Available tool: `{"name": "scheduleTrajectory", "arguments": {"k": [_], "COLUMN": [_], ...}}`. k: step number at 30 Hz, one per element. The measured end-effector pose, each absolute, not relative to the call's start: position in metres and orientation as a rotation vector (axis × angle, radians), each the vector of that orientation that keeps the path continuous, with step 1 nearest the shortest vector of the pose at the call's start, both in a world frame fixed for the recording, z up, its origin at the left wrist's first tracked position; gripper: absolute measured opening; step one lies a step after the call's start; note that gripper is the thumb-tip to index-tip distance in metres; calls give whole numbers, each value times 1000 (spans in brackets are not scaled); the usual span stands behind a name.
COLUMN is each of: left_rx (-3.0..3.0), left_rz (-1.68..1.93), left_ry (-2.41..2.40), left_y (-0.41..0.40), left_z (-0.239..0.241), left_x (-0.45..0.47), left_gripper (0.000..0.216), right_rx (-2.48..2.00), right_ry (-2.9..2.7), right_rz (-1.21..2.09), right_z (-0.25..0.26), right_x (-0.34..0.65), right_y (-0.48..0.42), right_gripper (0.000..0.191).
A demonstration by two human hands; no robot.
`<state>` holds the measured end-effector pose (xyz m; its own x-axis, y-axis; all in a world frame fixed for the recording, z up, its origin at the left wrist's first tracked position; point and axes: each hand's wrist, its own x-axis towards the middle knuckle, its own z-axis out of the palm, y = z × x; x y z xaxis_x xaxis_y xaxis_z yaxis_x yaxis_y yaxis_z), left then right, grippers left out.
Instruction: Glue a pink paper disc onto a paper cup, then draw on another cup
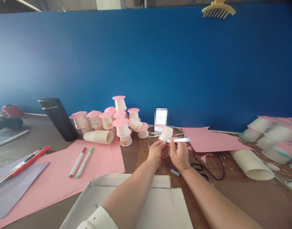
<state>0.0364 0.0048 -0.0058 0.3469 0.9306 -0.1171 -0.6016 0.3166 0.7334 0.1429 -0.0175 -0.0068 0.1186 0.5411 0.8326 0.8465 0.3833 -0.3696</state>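
My left hand [156, 152] pinches a small white paper cup [166, 133] over the brown table, fingers closed on its side. My right hand [179, 155] grips a white pen-like stick [180, 140] that lies level, its left tip against the cup. Both hands meet just in front of a coiled pale cable [178, 128]. A small grey cap [174, 172] lies on the table below my right wrist.
A pile of white cups with pink lids [117, 121] stands behind pink paper sheets [64, 171] with two markers [81, 161]. A black flask [58, 119] stands left. Black scissors [207, 167], a cup stack [252, 163], a white box lid [160, 203] and more cups [274, 133] lie around.
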Motion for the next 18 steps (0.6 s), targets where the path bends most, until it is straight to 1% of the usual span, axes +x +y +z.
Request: {"name": "scheduleTrajectory", "arguments": {"k": [4, 10, 18], "left_rx": [638, 630, 650], "left_rz": [1103, 1083, 1088], "left_ry": [601, 620, 634], "left_y": [5, 5, 6], "left_z": [-6, -7, -9], "left_x": [37, 37, 38], "left_gripper": [35, 37, 38], "right_rx": [-1253, -1234, -1245], "right_ry": [-1560, -1565, -1558], "right_rz": [-370, -358, -342], "right_z": [-7, -3, -3], "right_x": [143, 143, 142], "right_y": [-16, -17, -18], "right_gripper": [20, 24, 23]}}
